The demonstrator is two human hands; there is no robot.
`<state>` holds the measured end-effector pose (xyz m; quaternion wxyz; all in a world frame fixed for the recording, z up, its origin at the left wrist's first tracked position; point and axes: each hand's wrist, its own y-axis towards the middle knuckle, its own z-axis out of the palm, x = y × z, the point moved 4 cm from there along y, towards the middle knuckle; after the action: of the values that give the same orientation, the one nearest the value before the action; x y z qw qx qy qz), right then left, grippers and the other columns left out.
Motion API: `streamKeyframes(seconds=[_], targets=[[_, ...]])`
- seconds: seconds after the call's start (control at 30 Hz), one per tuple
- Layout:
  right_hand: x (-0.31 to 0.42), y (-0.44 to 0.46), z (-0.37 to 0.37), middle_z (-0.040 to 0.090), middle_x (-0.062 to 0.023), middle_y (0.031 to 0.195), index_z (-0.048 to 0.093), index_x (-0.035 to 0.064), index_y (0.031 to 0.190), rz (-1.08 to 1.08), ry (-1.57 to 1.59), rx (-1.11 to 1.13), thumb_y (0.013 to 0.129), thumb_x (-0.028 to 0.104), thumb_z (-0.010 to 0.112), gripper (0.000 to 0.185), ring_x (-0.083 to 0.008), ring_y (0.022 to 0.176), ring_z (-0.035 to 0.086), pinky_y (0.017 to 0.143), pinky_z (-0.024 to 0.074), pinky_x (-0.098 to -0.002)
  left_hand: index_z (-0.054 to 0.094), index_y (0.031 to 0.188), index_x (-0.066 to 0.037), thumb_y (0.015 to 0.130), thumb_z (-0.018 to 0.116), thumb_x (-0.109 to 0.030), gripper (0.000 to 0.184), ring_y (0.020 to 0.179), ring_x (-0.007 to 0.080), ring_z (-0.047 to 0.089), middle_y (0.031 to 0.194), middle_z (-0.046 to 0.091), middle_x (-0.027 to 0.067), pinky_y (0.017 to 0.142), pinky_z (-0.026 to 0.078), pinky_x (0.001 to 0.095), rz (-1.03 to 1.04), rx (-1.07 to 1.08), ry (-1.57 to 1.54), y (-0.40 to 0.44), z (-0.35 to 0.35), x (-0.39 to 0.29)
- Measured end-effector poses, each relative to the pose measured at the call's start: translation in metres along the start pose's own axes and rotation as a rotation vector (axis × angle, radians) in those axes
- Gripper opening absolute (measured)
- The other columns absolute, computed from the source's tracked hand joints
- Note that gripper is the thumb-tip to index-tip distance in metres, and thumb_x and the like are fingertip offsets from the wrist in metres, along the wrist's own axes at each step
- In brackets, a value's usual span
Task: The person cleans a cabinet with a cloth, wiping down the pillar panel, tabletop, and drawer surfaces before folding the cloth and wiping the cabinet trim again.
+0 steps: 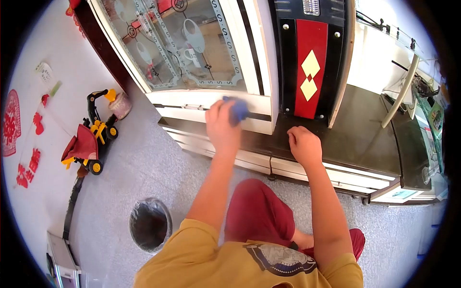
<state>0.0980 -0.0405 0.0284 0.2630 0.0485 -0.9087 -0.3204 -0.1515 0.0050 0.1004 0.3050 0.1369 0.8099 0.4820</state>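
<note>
The left hand (223,127) has its fingers closed around a blurred blue cloth (238,110), which sits at the white drawer front (194,100) below the glass-doored display cabinet (168,53), though contact is too blurred to tell. At 4 o'clock from the cloth, the right hand (306,146) is over the dark countertop (355,144), fingers loosely curled; whether they grip anything I cannot tell. A lined wastebasket (168,230) stands at 7 o'clock from the left hand.

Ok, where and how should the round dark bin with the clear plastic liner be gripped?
Best, I'd judge, by the rim of the bin, on the side nearest the mustard-yellow left sleeve, from above: the bin stands upright, its round mouth facing up.
</note>
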Motion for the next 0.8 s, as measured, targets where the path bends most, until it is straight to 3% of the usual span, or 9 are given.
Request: streamKeyframes(seconds=[0.13, 0.27, 0.33, 0.47, 0.67, 0.8], targets=[[0.003, -0.001, -0.002, 0.072, -0.0113, 0.094, 0.074, 0.01, 0.099, -0.006, -0.012, 0.008, 0.096, 0.014, 0.069, 0.007, -0.0365, 0.083, 0.072, 0.074, 0.0594, -0.0463, 0.073, 0.119, -0.012, 0.071, 0.082, 0.008, 0.053, 0.121, 0.0383, 0.063, 0.126, 0.069, 0.0123, 0.105, 0.051, 0.0455, -0.096, -0.083, 0.082, 0.034, -0.02, 0.033], [0.003, 0.001, 0.0, 0.071, -0.0107, 0.093, 0.073, 0.0097, 0.098, -0.028, -0.031, -0.002, 0.095, 0.013, 0.07, 0.006, -0.0356, 0.083, 0.072, 0.073, 0.0591, -0.0454, 0.075, 0.119, -0.012, 0.083, 0.081, -0.005, 0.037, 0.114, 0.0366, 0.066, 0.119, 0.071, 0.012, 0.098, 0.053, 0.0462, -0.193, -0.113, 0.218, 0.072, -0.04, 0.099], [0.004, 0.0, 0.001, 0.071, -0.0106, 0.092, 0.073, 0.0099, 0.098, -0.028, -0.035, -0.007, 0.095, 0.013, 0.07, 0.005, -0.0353, 0.082, 0.072, 0.072, 0.0589, -0.0451, 0.074, 0.121, -0.017, 0.086, 0.081, -0.013, 0.037, 0.116, 0.0368, 0.064, 0.124, 0.069, 0.0068, 0.098, 0.054, 0.0497, -0.289, -0.083, 0.314, 0.086, -0.049, 0.141], [0.007, 0.001, 0.001, 0.071, -0.0107, 0.092, 0.073, 0.0102, 0.099, -0.026, -0.08, -0.002, 0.095, 0.012, 0.07, 0.005, -0.0348, 0.081, 0.071, 0.072, 0.0587, -0.0446, 0.076, 0.122, -0.022, 0.088, 0.079, -0.021, 0.034, 0.111, 0.0366, 0.068, 0.121, 0.071, 0.0055, 0.094, 0.057, 0.0497, -0.346, -0.04, 0.471, 0.116, -0.065, 0.218], [0.007, 0.001, 0.001, 0.071, -0.011, 0.091, 0.071, 0.0093, 0.099, -0.052, -0.079, -0.026, 0.095, 0.013, 0.07, 0.005, -0.0348, 0.081, 0.071, 0.071, 0.0587, -0.0444, 0.077, 0.125, -0.02, 0.091, 0.075, -0.026, 0.034, 0.112, 0.0389, 0.07, 0.125, 0.072, 0.0067, 0.095, 0.058, 0.0497, -0.375, 0.042, 0.638, 0.153, -0.079, 0.296], [0.008, 0.001, 0.0, 0.071, -0.0114, 0.091, 0.071, 0.0088, 0.099, -0.044, -0.079, -0.021, 0.095, 0.011, 0.07, 0.004, -0.0349, 0.081, 0.071, 0.071, 0.0581, -0.0446, 0.078, 0.125, -0.016, 0.089, 0.078, -0.031, 0.038, 0.118, 0.0377, 0.07, 0.129, 0.072, 0.0114, 0.097, 0.058, 0.05, -0.494, 0.124, 0.655, 0.165, -0.086, 0.275]])
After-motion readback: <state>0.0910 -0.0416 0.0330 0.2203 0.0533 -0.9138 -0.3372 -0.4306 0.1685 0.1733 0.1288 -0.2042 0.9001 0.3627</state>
